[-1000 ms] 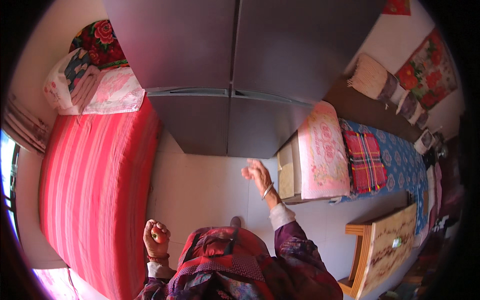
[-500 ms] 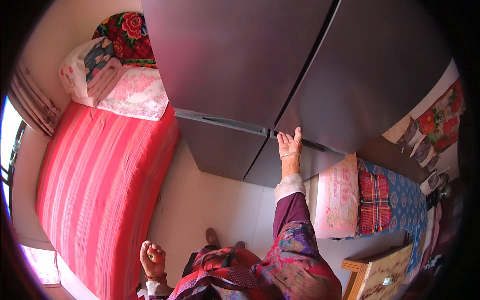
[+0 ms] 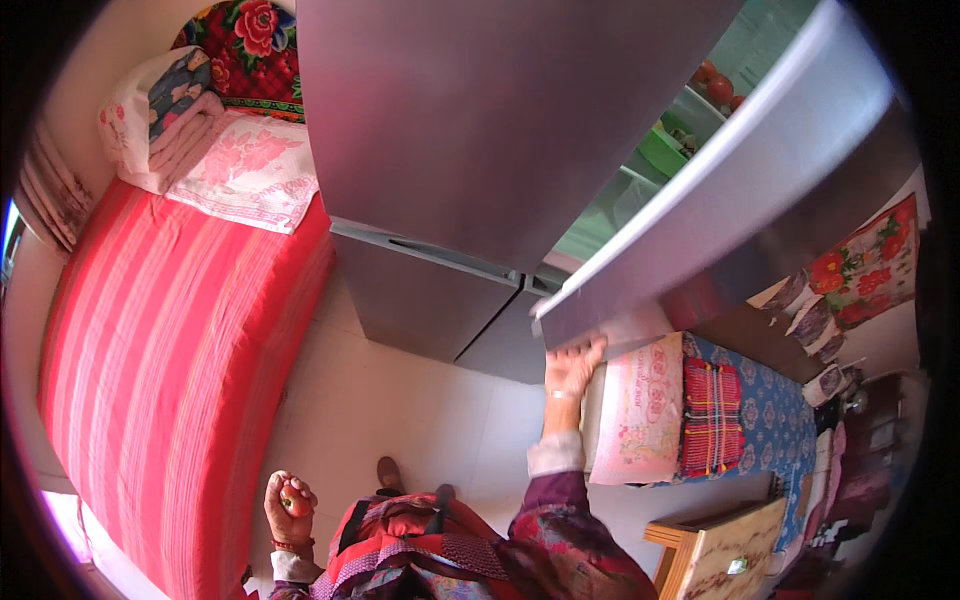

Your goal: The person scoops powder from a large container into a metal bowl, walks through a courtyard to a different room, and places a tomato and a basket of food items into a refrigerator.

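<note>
In my left hand (image 3: 284,508), low at the left, a small red tomato (image 3: 295,502) rests with the fingers curled round it. My right hand (image 3: 574,366) is stretched ahead, its fingers hooked at the lower edge of the refrigerator door (image 3: 740,210); the fingertips are partly hidden by it. This right upper door of the dark grey refrigerator (image 3: 500,120) stands ajar. Through the gap show red tomatoes (image 3: 718,88) on a shelf and a green container (image 3: 662,152) below them. The left upper door and the lower doors are closed.
A bed with a red striped cover (image 3: 170,370) runs along the left, with folded bedding (image 3: 165,115) at its far end. To the right stand a blue patterned couch (image 3: 770,410) and a wooden table (image 3: 720,550). Pale floor tiles (image 3: 370,400) lie between.
The right upper refrigerator door has swung open toward me, baring the shelves. My right hand has come back and lower with it. The tomato has stayed in my left hand.
</note>
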Available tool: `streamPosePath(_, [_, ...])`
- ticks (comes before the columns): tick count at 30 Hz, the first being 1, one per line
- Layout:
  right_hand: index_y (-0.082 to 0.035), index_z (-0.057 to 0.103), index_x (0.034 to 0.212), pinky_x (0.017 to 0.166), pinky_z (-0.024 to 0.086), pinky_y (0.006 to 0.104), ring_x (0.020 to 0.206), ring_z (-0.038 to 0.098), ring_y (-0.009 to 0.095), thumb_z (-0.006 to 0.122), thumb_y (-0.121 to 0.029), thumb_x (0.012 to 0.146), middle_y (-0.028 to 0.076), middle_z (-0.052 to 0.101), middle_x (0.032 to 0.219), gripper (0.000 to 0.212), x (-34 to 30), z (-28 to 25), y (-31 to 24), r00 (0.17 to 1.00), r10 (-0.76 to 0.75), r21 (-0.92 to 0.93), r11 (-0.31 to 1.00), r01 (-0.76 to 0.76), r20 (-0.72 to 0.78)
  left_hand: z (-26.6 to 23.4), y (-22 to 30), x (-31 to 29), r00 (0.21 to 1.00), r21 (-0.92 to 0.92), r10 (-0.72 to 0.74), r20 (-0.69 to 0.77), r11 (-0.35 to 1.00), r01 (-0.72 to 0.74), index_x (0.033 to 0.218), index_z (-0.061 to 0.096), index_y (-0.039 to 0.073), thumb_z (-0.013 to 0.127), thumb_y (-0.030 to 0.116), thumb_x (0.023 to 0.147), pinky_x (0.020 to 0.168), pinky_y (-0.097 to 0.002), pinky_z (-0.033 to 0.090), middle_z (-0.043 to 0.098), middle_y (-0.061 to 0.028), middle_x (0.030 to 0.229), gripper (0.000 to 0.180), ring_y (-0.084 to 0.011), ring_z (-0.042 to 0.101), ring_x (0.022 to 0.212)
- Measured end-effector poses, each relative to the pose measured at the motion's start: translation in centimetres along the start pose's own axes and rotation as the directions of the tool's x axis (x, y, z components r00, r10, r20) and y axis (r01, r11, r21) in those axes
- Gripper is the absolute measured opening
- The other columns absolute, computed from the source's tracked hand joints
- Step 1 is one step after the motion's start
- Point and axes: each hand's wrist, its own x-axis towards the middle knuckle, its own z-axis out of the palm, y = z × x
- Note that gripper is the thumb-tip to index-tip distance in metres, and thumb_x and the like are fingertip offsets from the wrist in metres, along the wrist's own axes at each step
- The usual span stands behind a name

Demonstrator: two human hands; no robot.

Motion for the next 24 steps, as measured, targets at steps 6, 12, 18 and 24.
streamPosePath(6, [-0.008, 0.053, 0.123, 0.101, 0.037, 0.0443, 0.115, 0.049, 0.027, 0.052, -0.038, 0.088, 0.008, 0.055, 0.124, 0.047, -6.1, -10.0, -7.4, 0.997, -0.059, 0.071, 0.996, 0.056, 0.042, 3.0, -0.9, 2.7, 0.989, 0.046, -0.113, 0.095, 0.993, 0.109, 0.089, 0.055, 0.010, 0.052, 0.027, 0.088, 0.052, -0.0316, 0.042, 0.057, -0.0035, 0.070, 0.017, -0.0179, 0.054, 0.062])
streamPosePath(12, [-0.010, 0.053, 0.122, 0.101, 0.036, 0.0416, 0.116, 0.048, 0.026, 0.048, -0.036, 0.089, 0.009, 0.054, 0.124, 0.043, -9.5, -17.2, -14.5, 0.914, -0.109, 0.020, 0.992, 0.127, -0.391, 5.2, -0.2, 5.1, 0.971, 0.086, -0.181, 0.153, 0.982, 0.169, 0.088, 0.055, 0.011, 0.053, 0.027, 0.088, 0.052, -0.0318, 0.042, 0.058, -0.0031, 0.070, 0.017, -0.0178, 0.054, 0.062])
streamPosePath(18, [-0.015, 0.058, 0.092, 0.056, 0.042, 0.0286, 0.059, 0.049, 0.012, 0.046, -0.040, 0.091, -0.002, 0.057, 0.074, 0.028, -12.4, -26.4, -21.5, 0.919, -0.269, -0.148, 0.961, 0.234, -0.290, 7.9, -0.4, 7.0, 0.961, 0.138, -0.206, 0.182, 0.973, 0.183, 0.088, 0.056, 0.012, 0.052, 0.028, 0.088, 0.052, -0.0311, 0.041, 0.058, -0.0015, 0.069, 0.016, -0.0168, 0.055, 0.062])
streamPosePath(24, [-0.017, 0.056, 0.085, 0.050, 0.045, 0.0315, 0.054, 0.052, 0.019, 0.045, -0.037, 0.089, 0.002, 0.053, 0.063, 0.023, -12.6, -27.7, -15.1, 0.786, -0.131, -0.244, 0.969, -0.025, -0.604, 9.7, -1.1, 8.4, 0.956, 0.139, -0.230, 0.183, 0.969, 0.206, 0.088, 0.056, 0.012, 0.052, 0.027, 0.089, 0.052, -0.0302, 0.041, 0.059, -0.0013, 0.069, 0.016, -0.0164, 0.055, 0.062])
